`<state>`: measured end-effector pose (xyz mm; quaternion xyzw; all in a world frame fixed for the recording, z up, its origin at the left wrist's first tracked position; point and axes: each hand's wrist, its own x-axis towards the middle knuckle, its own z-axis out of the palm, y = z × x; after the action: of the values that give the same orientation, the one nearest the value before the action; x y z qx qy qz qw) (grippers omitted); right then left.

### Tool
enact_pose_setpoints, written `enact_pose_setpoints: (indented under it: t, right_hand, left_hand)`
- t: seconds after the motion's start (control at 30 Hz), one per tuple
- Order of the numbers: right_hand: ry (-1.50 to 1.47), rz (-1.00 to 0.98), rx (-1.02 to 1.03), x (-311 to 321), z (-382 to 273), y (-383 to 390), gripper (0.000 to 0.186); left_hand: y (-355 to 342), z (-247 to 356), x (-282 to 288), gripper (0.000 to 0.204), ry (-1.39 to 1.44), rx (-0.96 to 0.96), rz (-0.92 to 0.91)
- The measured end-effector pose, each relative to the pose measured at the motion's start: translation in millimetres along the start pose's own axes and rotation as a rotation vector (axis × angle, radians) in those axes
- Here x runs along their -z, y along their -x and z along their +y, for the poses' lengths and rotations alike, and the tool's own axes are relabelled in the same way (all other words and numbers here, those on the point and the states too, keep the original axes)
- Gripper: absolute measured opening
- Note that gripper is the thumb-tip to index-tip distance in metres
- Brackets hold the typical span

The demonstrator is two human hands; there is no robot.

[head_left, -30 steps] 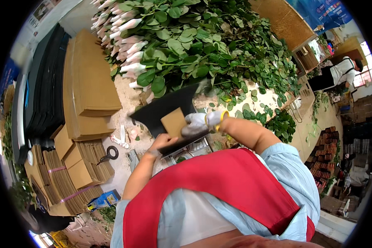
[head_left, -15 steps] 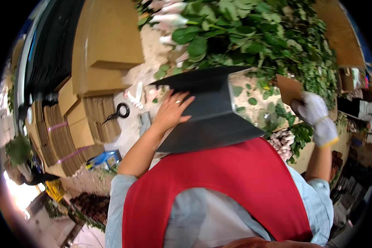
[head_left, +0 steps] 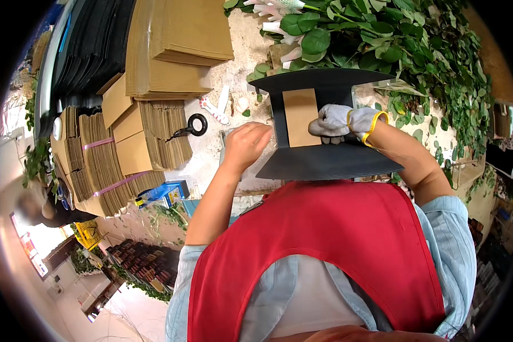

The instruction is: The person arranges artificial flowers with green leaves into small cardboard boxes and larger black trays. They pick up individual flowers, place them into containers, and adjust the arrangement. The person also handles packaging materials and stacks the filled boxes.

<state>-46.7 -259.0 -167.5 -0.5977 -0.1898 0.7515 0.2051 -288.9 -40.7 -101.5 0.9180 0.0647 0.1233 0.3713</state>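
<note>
A black folded sheet (head_left: 330, 162) lies on the worktable in front of me, its far and near flaps raised and curved. On its middle panel rests a flat brown cardboard piece (head_left: 302, 117). My right hand (head_left: 336, 122), in a grey-white glove with a yellow cuff, grips the right edge of that cardboard with its fingers curled. Bare, my left hand (head_left: 246, 145) is beside the sheet's left edge. Its fingers are bent and close together; whether anything is between them is hidden.
Leafy green stems (head_left: 382, 43) with white net sleeves (head_left: 279, 7) fill the far right. Cardboard stacks (head_left: 182, 34), black sheets (head_left: 91, 45) and bundled cardboard (head_left: 97, 154) stand left. Black tape (head_left: 197, 124) and a blue box (head_left: 175, 194) lie near my left arm.
My right hand has brought the cardboard leftward onto the black sheet. My left hand has drawn back from the sheet's surface to its left edge, its fingers curling. The view has shifted too.
</note>
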Motion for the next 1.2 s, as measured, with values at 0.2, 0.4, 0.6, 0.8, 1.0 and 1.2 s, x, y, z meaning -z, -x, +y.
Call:
enact_pose_setpoints:
  t: [0.2, 0.4, 0.6, 0.8, 1.0, 1.2]
  right_hand:
    - [0.762, 0.365, -0.038, -40.8, -70.1, 35.1, 0.032]
    - [0.988, 0.152, 0.276, -53.7, -113.0, 115.9, 0.040]
    - [1.315, 0.699, 0.392, -129.0, -51.4, 155.3, 0.018]
    - [0.757, 0.923, 1.019, -114.3, -59.9, 170.7, 0.036]
    - [0.969, 0.740, 0.399, -21.2, -121.9, 174.5, 0.026]
    - [1.384, 1.490, 0.646, 22.1, -221.5, 153.8, 0.032]
  left_hand:
    - [-30.3, -7.5, -41.4, 0.080, -0.141, -0.243, -0.410]
    - [-51.6, -9.6, -43.0, 0.084, -0.077, -0.072, -0.583]
    - [-30.2, -11.8, -70.0, 0.071, -0.251, -0.200, -0.564]
    - [-5.8, -0.5, -71.6, 0.065, -0.275, -0.285, -0.625]
    - [-13.4, -6.1, -61.0, 0.063, -0.092, -0.134, -0.711]
    - [-28.6, -4.5, -33.5, 0.052, 0.052, -0.170, -0.633]
